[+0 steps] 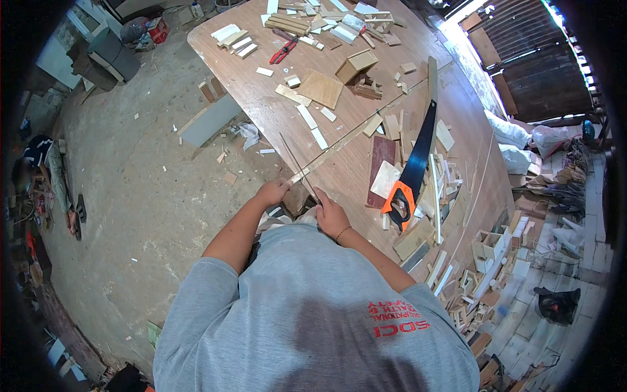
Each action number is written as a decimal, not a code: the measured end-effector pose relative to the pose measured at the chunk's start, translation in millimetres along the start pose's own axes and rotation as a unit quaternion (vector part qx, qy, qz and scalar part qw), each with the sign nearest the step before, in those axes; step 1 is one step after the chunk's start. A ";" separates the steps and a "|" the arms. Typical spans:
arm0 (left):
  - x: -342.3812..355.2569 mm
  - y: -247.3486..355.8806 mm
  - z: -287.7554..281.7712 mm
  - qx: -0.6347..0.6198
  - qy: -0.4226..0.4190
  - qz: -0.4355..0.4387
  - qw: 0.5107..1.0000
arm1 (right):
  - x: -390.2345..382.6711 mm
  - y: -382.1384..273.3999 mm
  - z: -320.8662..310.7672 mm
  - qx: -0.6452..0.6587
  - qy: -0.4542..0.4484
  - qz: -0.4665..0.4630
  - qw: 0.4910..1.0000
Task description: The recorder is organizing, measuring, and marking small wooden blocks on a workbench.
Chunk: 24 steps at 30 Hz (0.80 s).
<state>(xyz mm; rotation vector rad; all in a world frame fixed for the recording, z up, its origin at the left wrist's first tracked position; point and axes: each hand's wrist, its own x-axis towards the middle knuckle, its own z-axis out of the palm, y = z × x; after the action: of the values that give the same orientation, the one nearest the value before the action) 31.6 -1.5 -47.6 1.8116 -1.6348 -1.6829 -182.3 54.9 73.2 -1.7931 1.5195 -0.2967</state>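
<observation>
My left hand [273,193] is closed on the near end of a narrow wooden strip [334,151] that lies slantwise over the table edge. In my right hand [332,216] is a long, thin, dark blade-like tool [293,154], seen nearly edge-on. It crosses the strip just beyond my left fingers; its grip is hidden by my hand. A handsaw [418,145] with a dark blade and orange handle rests on the table to the right. Nearer its handle sit a pale square piece [386,176] and a dark red board [381,157].
The wooden table [251,85] carries many offcuts, red-handled pliers [285,49], a thin square board [318,89] and a small wooden box [356,65]. A grey-faced board [210,121] stands left of the table. Small wooden frames [486,251] crowd the right. Another person sits far left.
</observation>
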 end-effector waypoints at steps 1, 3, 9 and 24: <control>-5.2 5.2 -3.9 0.037 0.007 0.013 0.999 | 0.1 1.6 -1.7 -0.019 -0.005 0.011 1.000; -15.6 14.9 -10.3 0.074 0.014 0.025 0.997 | -0.6 3.0 -5.3 -0.024 -0.007 0.007 1.000; -38.7 29.0 -13.4 0.179 0.073 0.045 0.980 | -4.9 -3.1 -19.6 -0.052 -0.055 0.000 0.997; -45.2 32.7 -12.1 0.199 0.113 0.055 0.972 | 4.9 -9.6 -9.6 -0.109 -0.121 -0.038 0.986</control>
<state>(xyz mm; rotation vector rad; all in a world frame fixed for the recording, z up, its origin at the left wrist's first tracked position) 33.5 14.6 7.1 1.9483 -2.0295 -1.1101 -179.7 46.7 84.8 -1.9797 1.3551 0.0553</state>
